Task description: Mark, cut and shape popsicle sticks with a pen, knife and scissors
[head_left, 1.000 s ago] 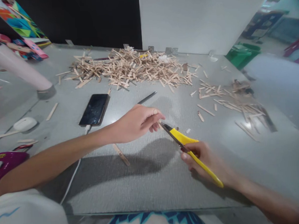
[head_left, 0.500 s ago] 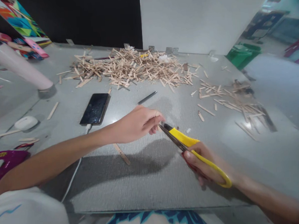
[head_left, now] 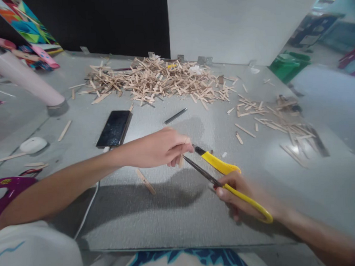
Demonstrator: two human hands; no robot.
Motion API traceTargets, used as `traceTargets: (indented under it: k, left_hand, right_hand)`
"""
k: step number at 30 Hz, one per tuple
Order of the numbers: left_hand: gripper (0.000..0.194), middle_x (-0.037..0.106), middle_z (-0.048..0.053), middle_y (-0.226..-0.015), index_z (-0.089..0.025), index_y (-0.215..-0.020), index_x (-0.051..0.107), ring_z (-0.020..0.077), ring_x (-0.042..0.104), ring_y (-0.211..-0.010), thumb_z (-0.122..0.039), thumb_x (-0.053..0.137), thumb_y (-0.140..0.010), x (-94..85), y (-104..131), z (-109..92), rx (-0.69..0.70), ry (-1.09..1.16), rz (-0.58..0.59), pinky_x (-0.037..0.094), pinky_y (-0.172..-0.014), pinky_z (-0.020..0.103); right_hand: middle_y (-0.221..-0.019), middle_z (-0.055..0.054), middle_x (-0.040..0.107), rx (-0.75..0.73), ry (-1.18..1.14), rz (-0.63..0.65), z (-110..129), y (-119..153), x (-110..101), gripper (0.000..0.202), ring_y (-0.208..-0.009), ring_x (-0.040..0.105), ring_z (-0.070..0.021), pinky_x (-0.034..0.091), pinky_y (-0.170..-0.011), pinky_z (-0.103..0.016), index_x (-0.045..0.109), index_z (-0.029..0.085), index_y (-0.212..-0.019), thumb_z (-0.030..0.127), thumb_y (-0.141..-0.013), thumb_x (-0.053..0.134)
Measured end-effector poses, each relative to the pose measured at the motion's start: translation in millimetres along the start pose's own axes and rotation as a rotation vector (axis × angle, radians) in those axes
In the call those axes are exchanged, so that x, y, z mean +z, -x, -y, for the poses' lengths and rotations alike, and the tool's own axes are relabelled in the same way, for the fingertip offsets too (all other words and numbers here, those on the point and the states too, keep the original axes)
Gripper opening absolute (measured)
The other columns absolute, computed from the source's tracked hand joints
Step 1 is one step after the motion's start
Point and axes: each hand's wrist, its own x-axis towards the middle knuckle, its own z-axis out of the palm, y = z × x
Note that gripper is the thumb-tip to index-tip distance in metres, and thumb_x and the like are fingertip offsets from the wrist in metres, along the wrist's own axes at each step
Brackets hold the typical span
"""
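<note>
My left hand (head_left: 178,147) is closed, its fingertips pinching a small wooden craft stick (head_left: 181,161) that mostly hides under them. Yellow-handled scissors (head_left: 201,170) are gripped in my right hand (head_left: 238,191), with a dark blade pointing up-left to the stick's edge. Beside that blade runs a yellow ridged piece (head_left: 219,161) with a black end; whether it belongs to the scissors I cannot tell. Below my left wrist, a loose craft stick (head_left: 146,182) lies on the grey table (head_left: 170,224).
A big heap of wooden sticks (head_left: 159,80) lies at the back, with more scattered sticks (head_left: 269,122) at right. A phone (head_left: 114,128) on a white cable, a pen (head_left: 176,115), a white rounded case (head_left: 33,145), a pink bottle (head_left: 28,77) and a purple tool (head_left: 8,193) are around.
The scissors' dark blade has swung down and left, away from the yellow ridged piece. My left hand has shifted slightly left, and more of the stick shows below its fingers.
</note>
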Motion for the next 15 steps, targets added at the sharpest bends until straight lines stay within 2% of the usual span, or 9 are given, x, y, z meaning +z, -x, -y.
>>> traceTargets:
  k: [3, 6, 11, 15]
  left_hand:
    - [0.037, 0.076, 0.002, -0.068, -0.014, -0.100, 0.078, 0.0116, 0.070, -0.056, -0.027, 0.047, -0.116, -0.7, 1.1, -0.5, 0.002, -0.007, 0.021, 0.051, -0.058, 0.021]
    - [0.034, 0.076, 0.002, -0.068, -0.015, -0.104, 0.078, 0.0118, 0.069, -0.056, -0.025, 0.047, -0.115, -2.2, 1.7, -0.8, -0.001, -0.020, 0.032, 0.050, -0.058, 0.021]
    - [0.037, 0.080, 0.003, -0.075, -0.018, -0.107, 0.081, 0.0137, 0.076, -0.064, -0.036, 0.050, -0.117, -7.3, 3.0, -3.1, 0.030, 0.010, -0.027, 0.055, -0.063, 0.021]
    - [0.034, 0.085, 0.006, -0.088, -0.017, -0.120, 0.082, 0.0152, 0.082, -0.074, -0.037, 0.054, -0.116, -10.9, 4.8, -9.8, 0.020, 0.063, -0.082, 0.060, -0.068, 0.022]
  right_hand:
    - [-0.063, 0.009, 0.040, 0.036, 0.096, -0.001, 6.8, 0.8, 2.1, 0.067, -0.044, 0.060, -0.0092, 0.052, -0.037, -0.017, 0.048, 0.022, -0.076, 0.082, -0.092, 0.071]
    - [-0.061, 0.010, 0.040, 0.017, 0.087, 0.004, 8.5, 1.0, 2.2, 0.068, -0.041, 0.054, -0.0070, 0.051, -0.036, -0.017, 0.047, 0.022, -0.072, 0.082, -0.091, 0.072]
    - [-0.040, 0.010, 0.038, -0.004, -0.205, 0.194, -5.7, -4.1, -0.1, 0.075, -0.027, 0.043, -0.0072, 0.040, -0.030, -0.016, 0.044, 0.023, -0.062, 0.087, -0.100, 0.052]
    - [-0.033, 0.009, 0.037, 0.037, -0.472, 0.372, -19.4, -14.0, 1.0, 0.080, -0.020, 0.036, -0.0093, 0.032, -0.024, -0.018, 0.044, 0.024, -0.061, 0.097, -0.094, 0.048]
